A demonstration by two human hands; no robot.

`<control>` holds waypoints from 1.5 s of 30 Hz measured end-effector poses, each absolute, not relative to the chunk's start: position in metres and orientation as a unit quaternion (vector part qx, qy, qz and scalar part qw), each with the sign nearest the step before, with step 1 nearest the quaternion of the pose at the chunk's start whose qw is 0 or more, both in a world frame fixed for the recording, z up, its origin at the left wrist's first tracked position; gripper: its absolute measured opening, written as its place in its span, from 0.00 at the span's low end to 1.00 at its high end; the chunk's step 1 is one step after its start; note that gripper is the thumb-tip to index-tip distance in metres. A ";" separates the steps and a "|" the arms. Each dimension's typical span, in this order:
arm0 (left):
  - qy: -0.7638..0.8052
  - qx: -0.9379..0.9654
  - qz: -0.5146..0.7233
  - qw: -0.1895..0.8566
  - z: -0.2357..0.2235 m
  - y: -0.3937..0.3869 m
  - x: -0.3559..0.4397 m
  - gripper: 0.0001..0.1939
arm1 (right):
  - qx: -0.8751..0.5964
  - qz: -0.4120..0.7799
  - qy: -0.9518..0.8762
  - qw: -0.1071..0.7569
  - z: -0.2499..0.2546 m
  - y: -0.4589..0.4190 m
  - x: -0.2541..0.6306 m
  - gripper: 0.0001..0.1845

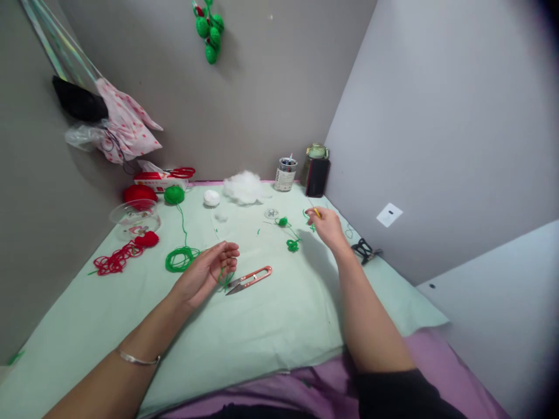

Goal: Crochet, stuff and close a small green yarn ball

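Observation:
My left hand (207,272) is palm-up with its fingers loosely curled, and green yarn (225,279) hangs in a small loop at its fingers. Beside those fingers lies a pair of orange-handled thread snips (255,277) on the pale green cloth. My right hand (328,226) is raised at the right of the table and pinches a crochet hook (317,212) with a yellow handle. Left of my left hand, a loose coil of green yarn (179,259) runs back to a green yarn ball (174,195). Small green crocheted pieces (292,245) lie between my hands.
Along the back are a tissue box (159,181) with red scissors (181,173), white stuffing (245,187), a pen cup (285,176) and a phone (318,178) against a jar. Red yarn (111,262) lies at left, a black clip (364,250) at right. Walls enclose the back and right.

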State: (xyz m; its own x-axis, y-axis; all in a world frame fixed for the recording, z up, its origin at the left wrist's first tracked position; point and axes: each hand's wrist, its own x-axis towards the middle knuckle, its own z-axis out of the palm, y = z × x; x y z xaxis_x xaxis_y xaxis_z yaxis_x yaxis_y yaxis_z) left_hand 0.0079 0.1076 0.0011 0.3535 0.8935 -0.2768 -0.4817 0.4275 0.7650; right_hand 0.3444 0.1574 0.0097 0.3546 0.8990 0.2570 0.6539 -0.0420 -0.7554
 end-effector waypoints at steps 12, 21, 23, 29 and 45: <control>0.323 0.300 0.398 0.805 0.057 0.091 -0.001 0.06 | -0.686 0.247 -0.600 0.330 -0.003 0.165 0.289 0.18; 0.287 0.227 0.477 0.799 0.087 0.151 0.033 0.12 | -0.543 0.518 -0.550 0.367 0.040 0.126 0.237 0.24; 0.286 0.185 0.485 0.805 0.086 0.163 0.043 0.13 | -0.499 0.582 -0.515 0.383 0.047 0.120 0.218 0.22; 0.287 0.108 0.479 0.822 0.081 0.191 0.049 0.15 | -0.509 0.578 -0.462 0.439 0.041 0.133 0.191 0.16; 0.285 0.106 0.448 0.841 0.062 0.211 0.037 0.17 | -0.730 0.220 -0.599 0.247 0.018 0.179 0.258 0.09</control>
State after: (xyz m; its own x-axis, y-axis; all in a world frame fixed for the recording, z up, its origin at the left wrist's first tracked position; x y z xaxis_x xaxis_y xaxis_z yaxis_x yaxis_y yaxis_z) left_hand 0.0374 0.2110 0.0623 0.4359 0.8142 -0.3834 -0.6933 0.5755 0.4339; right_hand 0.2581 0.1786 0.0177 0.1865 0.9821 -0.0253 0.7648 -0.1613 -0.6237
